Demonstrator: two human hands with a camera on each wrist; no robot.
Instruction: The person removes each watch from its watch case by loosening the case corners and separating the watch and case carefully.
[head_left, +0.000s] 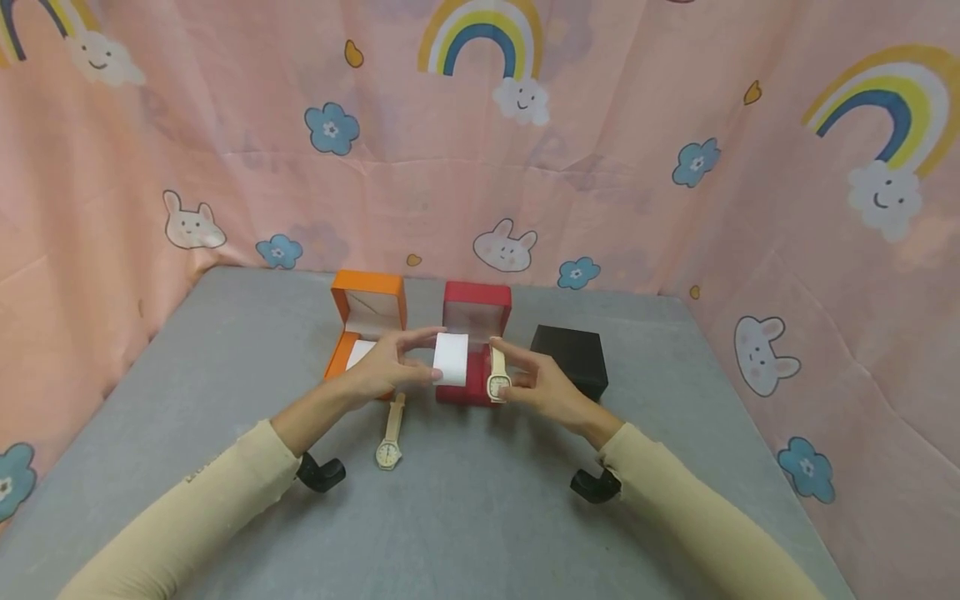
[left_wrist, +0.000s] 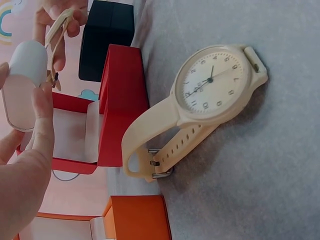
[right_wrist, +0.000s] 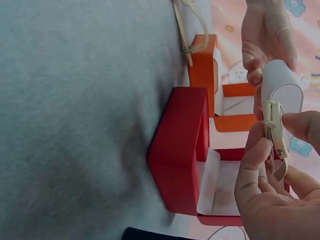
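Note:
My left hand (head_left: 390, 367) pinches a white watch cushion (head_left: 451, 359) (left_wrist: 26, 80) (right_wrist: 281, 92) above the open red box (head_left: 475, 354) (left_wrist: 122, 105) (right_wrist: 182, 147). Close to the cushion's right side, my right hand (head_left: 536, 385) grips a cream watch with a square face (head_left: 497, 375) (right_wrist: 275, 132) (left_wrist: 57, 35). A second cream watch with a round face (head_left: 390, 435) (left_wrist: 200, 105) lies flat on the grey table (head_left: 225, 400), just in front of my left hand.
An open orange box (head_left: 367, 329) (left_wrist: 135, 220) (right_wrist: 207, 70) with a white cushion inside stands left of the red box. A shut black box (head_left: 572, 358) (left_wrist: 107, 37) stands to its right. A pink patterned cloth (head_left: 637, 150) walls in the table at the back and sides.

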